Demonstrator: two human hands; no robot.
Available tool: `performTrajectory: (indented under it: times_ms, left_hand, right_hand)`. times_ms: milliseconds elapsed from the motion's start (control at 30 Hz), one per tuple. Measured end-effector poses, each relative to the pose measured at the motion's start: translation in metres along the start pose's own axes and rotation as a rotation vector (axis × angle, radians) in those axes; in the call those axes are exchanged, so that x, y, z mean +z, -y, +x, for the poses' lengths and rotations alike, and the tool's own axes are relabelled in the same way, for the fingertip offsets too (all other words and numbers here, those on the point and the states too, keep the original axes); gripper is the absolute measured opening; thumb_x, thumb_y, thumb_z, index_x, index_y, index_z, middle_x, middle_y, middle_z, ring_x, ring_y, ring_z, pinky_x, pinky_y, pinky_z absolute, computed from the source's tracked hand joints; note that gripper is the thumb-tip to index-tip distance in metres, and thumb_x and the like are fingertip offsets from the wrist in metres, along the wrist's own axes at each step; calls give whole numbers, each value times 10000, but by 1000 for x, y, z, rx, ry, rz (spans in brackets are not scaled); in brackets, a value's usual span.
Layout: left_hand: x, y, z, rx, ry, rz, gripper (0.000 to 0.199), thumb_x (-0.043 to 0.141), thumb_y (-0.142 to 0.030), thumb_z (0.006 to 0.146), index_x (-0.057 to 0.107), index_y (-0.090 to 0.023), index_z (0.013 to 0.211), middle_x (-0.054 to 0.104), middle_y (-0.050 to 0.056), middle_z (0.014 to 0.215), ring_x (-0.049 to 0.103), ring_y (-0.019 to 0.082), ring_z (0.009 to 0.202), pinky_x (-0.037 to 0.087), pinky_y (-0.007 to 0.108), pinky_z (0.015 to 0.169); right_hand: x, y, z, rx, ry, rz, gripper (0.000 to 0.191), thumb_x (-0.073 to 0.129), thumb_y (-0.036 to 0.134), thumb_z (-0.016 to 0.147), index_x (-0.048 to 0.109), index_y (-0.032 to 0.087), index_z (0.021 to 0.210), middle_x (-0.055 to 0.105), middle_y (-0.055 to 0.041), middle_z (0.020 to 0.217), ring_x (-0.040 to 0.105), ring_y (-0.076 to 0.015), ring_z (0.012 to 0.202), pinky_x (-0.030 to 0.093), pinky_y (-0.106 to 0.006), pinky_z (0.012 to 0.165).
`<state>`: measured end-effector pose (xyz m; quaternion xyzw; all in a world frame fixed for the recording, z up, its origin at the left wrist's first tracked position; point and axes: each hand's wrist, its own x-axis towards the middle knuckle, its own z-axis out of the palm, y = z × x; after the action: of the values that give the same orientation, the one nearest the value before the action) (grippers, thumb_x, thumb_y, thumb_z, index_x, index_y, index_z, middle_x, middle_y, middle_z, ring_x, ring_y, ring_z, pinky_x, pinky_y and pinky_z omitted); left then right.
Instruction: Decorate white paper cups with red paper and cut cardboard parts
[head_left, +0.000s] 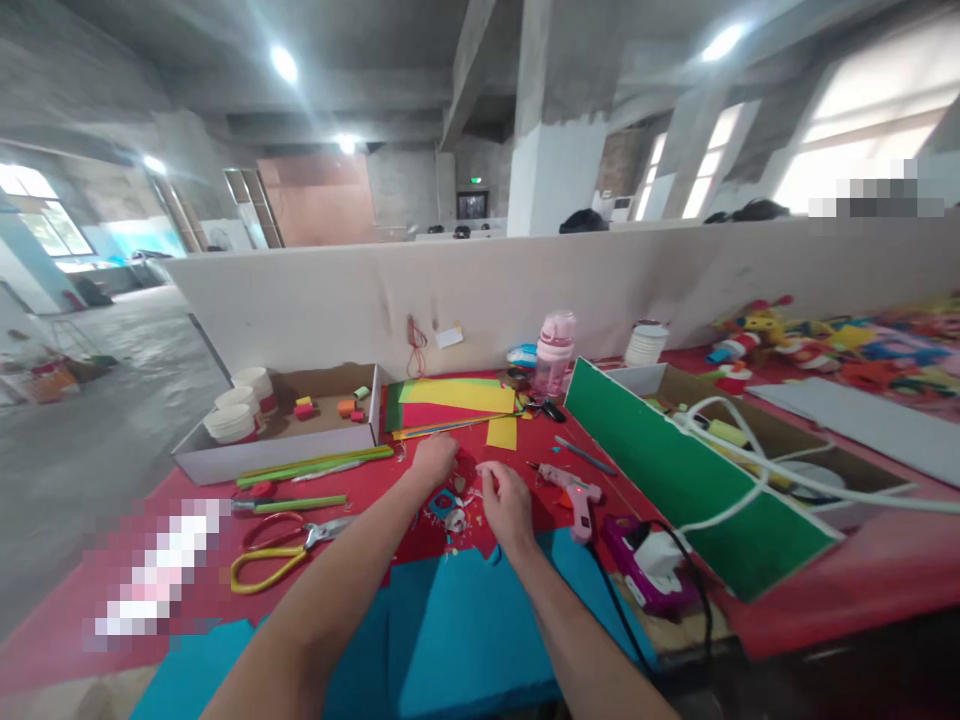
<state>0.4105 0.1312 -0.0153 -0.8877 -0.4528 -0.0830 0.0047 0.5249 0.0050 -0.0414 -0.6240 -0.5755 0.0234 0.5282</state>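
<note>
Over the red table cover (420, 545), my left hand (435, 461) is closed, its fingers curled down and mostly hidden. Just to its right, my right hand (508, 505) has its fingertips drawn together. Anything in either hand is too small or hidden to make out. Between and below the hands lie a blue foam piece (442, 503), a small white roll (454, 520) and scattered scraps. To the right of my right hand rests a pink glue gun (576, 498). Scissors with red and yellow handles (281, 557) lie left of my left forearm.
A box (281, 455) with white cups and small coloured rolls stands at the left. Coloured sheets (442, 393) lie ahead. A green-sided box (675, 470), a white cable and a purple power strip (652, 570) occupy the right. Blue foam sheets (457, 625) cover the near edge.
</note>
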Motion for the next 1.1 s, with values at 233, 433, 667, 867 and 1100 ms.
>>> performTrajectory:
  times_ms: [233,433,667,867,1100]
  left_hand:
    - [0,-25,40,129,-116,-122,327,417,-293,902,638,-200,1124,662,88,1110,577,200,1079,439,311,937]
    - [22,-9,36,243,8,-176,493,346,-373,937,438,-121,1351,432,161,1423,383,225,1332,314,396,1087]
    - [-2,-2,-51,537,242,-239,490,346,-368,941,385,-178,1391,408,124,1448,394,218,1328,318,377,1100]
    - [-62,86,-156,-17,30,-19,389,460,-159,851,553,-141,1228,563,142,1278,450,251,1263,347,399,1073]
    - [-58,151,-222,-301,239,61,549,412,-64,817,461,-251,1332,548,135,1254,585,271,1078,476,372,859]
  right_hand:
    - [0,8,0,-93,-39,43,232,395,220,924,624,185,937,678,-65,882,583,-202,888,420,-326,844]
    - [9,-13,3,77,-49,126,301,320,268,944,599,169,994,659,-102,993,594,-202,932,463,-328,837]
    - [31,-28,3,76,138,-45,490,273,393,953,537,82,1224,584,-208,1204,528,-269,1140,421,-432,966]
    - [27,-31,-16,52,350,-273,573,355,448,926,543,18,1254,502,-251,1325,396,-342,1297,245,-517,1089]
    - [61,18,-28,27,462,-74,594,386,499,907,509,78,1307,469,-207,1376,380,-322,1320,271,-515,1088]
